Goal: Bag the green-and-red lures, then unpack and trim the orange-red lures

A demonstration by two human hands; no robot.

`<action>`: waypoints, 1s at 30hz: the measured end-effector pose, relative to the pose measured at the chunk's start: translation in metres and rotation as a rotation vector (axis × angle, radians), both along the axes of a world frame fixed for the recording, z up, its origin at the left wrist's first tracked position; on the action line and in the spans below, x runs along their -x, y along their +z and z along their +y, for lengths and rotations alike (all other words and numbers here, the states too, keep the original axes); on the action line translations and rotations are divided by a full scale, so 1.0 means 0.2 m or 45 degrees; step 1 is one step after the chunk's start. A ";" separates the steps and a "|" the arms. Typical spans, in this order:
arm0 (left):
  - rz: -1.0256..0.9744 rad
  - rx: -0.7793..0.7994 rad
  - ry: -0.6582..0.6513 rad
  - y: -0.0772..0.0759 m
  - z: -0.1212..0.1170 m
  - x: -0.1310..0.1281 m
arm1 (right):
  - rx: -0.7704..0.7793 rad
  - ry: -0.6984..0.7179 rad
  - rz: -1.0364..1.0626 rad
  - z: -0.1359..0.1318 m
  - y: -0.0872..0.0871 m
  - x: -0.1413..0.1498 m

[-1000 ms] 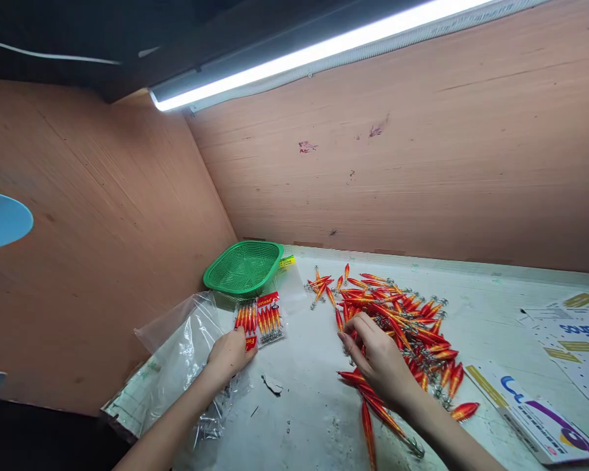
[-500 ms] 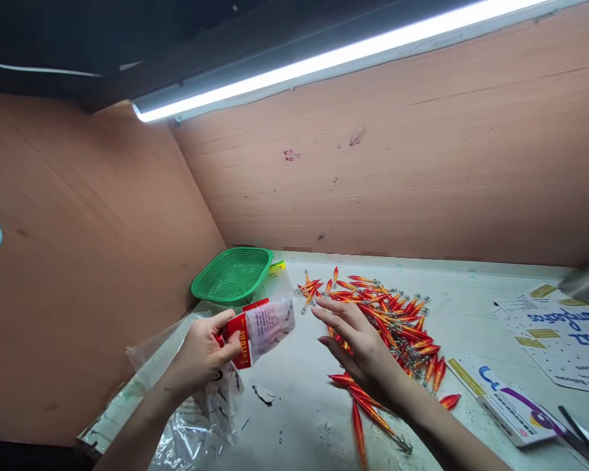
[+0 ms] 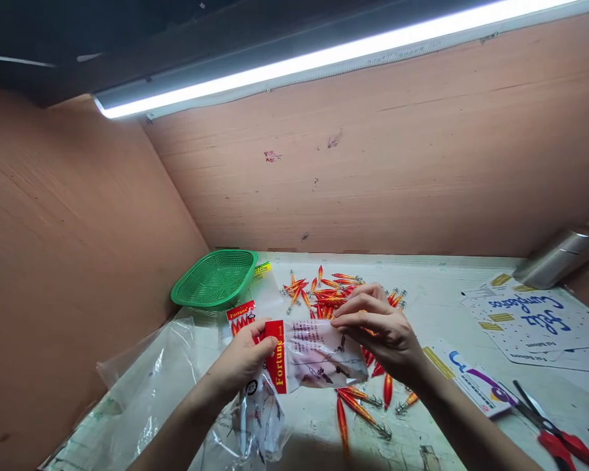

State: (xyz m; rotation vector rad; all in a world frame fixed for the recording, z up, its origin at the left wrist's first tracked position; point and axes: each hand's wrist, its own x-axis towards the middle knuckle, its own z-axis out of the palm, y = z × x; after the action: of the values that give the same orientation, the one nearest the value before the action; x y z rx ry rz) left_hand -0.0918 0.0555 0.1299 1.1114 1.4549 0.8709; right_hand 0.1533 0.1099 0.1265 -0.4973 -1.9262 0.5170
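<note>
My left hand (image 3: 243, 360) grips the red "Fortune" header end of a small clear packet (image 3: 319, 356) held flat above the bench. My right hand (image 3: 380, 327) pinches the packet's far top edge with thumb and fingers closed. The packet looks empty, with black print on it. Behind and under my right hand lies a heap of red-orange squid lures (image 3: 324, 291) with metal hooks. A few more lures (image 3: 358, 402) lie below the packet. A filled packet of lures (image 3: 240, 315) rests just left of my left hand.
A green mesh basket (image 3: 214, 280) sits in the left back corner. Clear plastic bags (image 3: 147, 386) spread at left, with more packets under my left wrist. Printed cards (image 3: 535, 317), red-handled scissors (image 3: 559, 441) and a metal cylinder (image 3: 559, 256) lie at right. Wooden walls enclose the bench.
My left hand lifted a packet off the bench and turned it flat. My right hand left the lure heap and took hold of the packet's far edge. The view shifted right.
</note>
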 end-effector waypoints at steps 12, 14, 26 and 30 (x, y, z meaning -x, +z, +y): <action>-0.176 -0.174 -0.352 -0.22 0.02 -0.22 | 0.641 -0.493 0.693 0.08 -0.11 0.09; -0.232 -0.202 -0.316 -0.27 0.05 -0.30 | 0.635 -0.498 0.699 0.12 -0.13 0.11; 0.357 -0.089 -0.052 -0.20 0.51 -0.31 | -0.082 -0.213 0.018 -0.04 -0.15 0.19; 0.674 -0.172 0.008 -0.03 0.60 -0.19 | 0.039 -0.458 0.118 0.03 -0.20 0.14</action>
State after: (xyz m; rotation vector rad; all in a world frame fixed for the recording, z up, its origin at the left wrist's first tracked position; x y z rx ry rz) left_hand -0.0528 0.1757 0.1246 1.5174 1.8465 0.7151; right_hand 0.1257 0.1156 0.0874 -0.8062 -1.6929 0.3297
